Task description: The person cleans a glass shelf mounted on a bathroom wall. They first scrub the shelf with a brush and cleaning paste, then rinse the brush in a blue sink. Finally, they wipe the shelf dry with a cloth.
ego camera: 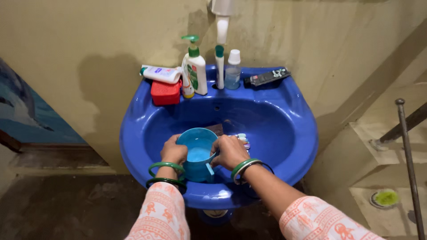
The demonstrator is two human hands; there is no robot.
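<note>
A light blue plastic mug [197, 143] with water in it sits over the bowl of the blue wall basin [284, 129]. My left hand [174, 151] grips the mug's left side. My right hand [229, 152] holds its right rim, above the handle that points toward me. Both wrists carry green bangles. Small pale objects lie in the basin just behind my right hand; what they are is unclear.
On the basin's back ledge stand a red soap box [165, 92], a lying tube [161, 73], a white pump bottle [195, 66], a toothbrush [219, 66], a small clear bottle [232, 71] and a dark tube [267, 77]. A metal rod [408, 164] rises at right.
</note>
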